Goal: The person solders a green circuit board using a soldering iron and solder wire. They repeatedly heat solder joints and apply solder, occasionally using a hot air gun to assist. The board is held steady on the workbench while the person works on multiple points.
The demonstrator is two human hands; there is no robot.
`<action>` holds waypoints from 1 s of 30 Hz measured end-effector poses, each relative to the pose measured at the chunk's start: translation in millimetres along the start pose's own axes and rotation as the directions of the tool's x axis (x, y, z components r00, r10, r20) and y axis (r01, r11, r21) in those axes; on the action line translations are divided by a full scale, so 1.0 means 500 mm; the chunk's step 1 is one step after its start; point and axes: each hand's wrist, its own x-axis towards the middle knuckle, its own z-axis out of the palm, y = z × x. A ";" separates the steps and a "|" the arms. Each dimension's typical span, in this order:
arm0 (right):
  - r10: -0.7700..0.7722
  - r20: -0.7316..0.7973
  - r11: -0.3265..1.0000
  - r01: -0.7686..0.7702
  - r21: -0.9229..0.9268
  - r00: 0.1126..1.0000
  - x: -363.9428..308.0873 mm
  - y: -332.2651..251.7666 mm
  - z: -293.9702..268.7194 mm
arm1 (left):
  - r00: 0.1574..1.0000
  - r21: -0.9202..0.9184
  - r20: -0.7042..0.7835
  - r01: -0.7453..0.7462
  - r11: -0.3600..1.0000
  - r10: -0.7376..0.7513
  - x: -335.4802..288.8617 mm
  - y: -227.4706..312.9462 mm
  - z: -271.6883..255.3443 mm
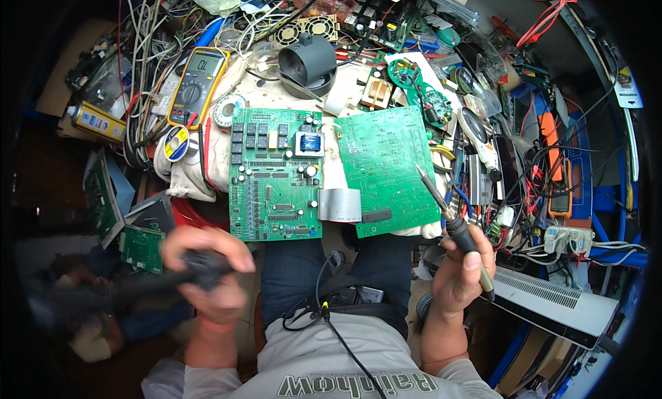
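A ribbon cable [339, 206] bridges seemingly unfinished circuit boards [383, 151]; left hand [222, 297] grips a blurred black tool [207, 268], right hand [462, 278] a soldering iron [456, 227].

Cloth-covered workbench [187, 181] (pale, rumpled at edge); light floor tiles [418, 287] beneath; blue framework [608, 200] at right.

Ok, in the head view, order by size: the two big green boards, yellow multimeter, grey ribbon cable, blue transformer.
Left green board and right green board: too alike to rank
Yellow multimeter
Grey ribbon cable
Blue transformer
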 end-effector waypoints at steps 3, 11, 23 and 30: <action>0.174 0.115 0.972 -0.189 0.141 0.978 -0.001 -0.050 0.020 | 0.932 0.502 0.363 -0.199 0.841 0.004 -0.068 -0.032 -0.005; 0.502 0.531 0.844 -0.521 -0.128 0.682 0.001 -0.127 0.091 | 0.759 0.607 0.646 -0.452 0.654 -0.075 -0.104 -0.053 0.041; 0.342 0.606 0.931 -0.348 -0.113 0.719 -0.074 -0.134 0.145 | 0.700 0.482 0.714 -0.487 0.728 -0.005 -0.102 0.027 0.131; 0.483 0.566 0.869 -0.444 -0.217 0.668 -0.046 -0.113 0.157 | 0.741 0.470 0.652 -0.228 0.852 -0.162 -0.120 -0.040 0.090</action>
